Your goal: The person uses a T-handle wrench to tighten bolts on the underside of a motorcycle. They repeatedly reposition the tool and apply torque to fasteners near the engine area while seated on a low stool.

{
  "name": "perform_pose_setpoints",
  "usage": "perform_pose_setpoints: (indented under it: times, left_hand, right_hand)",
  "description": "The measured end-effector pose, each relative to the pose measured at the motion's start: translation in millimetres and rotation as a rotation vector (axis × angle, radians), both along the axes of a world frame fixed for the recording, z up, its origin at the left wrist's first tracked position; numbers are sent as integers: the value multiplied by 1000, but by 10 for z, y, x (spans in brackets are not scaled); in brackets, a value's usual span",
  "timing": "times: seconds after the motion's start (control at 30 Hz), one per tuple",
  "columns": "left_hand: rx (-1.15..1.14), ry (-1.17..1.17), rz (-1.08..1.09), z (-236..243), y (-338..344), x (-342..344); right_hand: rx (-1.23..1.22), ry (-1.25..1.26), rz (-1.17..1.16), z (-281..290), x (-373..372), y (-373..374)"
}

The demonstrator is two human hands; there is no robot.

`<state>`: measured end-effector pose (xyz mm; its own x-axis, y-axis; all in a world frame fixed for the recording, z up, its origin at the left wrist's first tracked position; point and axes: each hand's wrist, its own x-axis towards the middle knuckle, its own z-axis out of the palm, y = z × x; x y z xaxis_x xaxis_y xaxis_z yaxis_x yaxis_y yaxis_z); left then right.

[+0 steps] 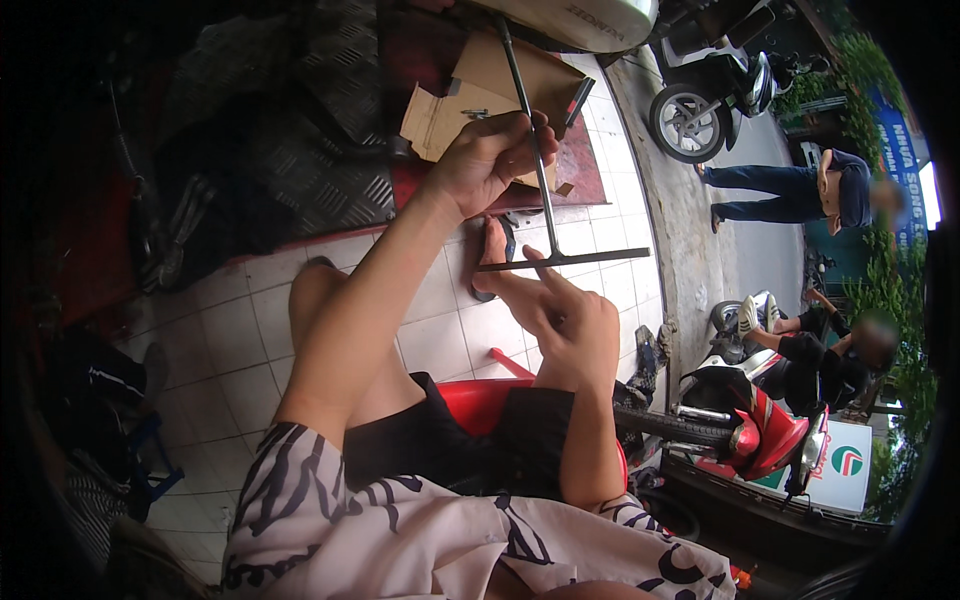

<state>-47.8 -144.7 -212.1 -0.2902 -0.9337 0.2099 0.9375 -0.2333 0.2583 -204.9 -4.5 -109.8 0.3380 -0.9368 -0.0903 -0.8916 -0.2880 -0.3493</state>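
A: Where is the tool, and who has it?

B: The T-handle wrench [547,212] is up in front of the person, its shaft rising toward the white panel [600,22]. The left grip [485,165] is curled in, pinching the shaft partway along

A: And the right grip [580,325]?

B: One finger reaches the crossbar [605,257] beside the joint. I can't tell whether the other fingers are spread or pressed together

A: So how would you handle it well?

B: This looks like steadying and guiding, I'd say. Let the left fingers work as a loose collar, so the shaft can spin without wandering, and push the crossbar evenly, near its middle for speed, out at an end for force

A: Is the far end seated?

B: Can't tell from here; I'd check it sits square before leaning on it, since a tilted shaft could slip
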Motion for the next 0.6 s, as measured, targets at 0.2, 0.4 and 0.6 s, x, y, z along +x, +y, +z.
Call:
perform_pose_setpoints:
  times: [0.2,0.4,0.6]
  left_hand:
    - [-7,-16,24,58,-1,9]
    - [-31,63,-24,50,-54,-78]
    - [-11,34,7,42,-24,17]
  right_hand:
    - [-27,-616,-23,25,-22,40]
    - [-26,18,199,183,104,18]
    - [42,-749,-154,-11,19,43]
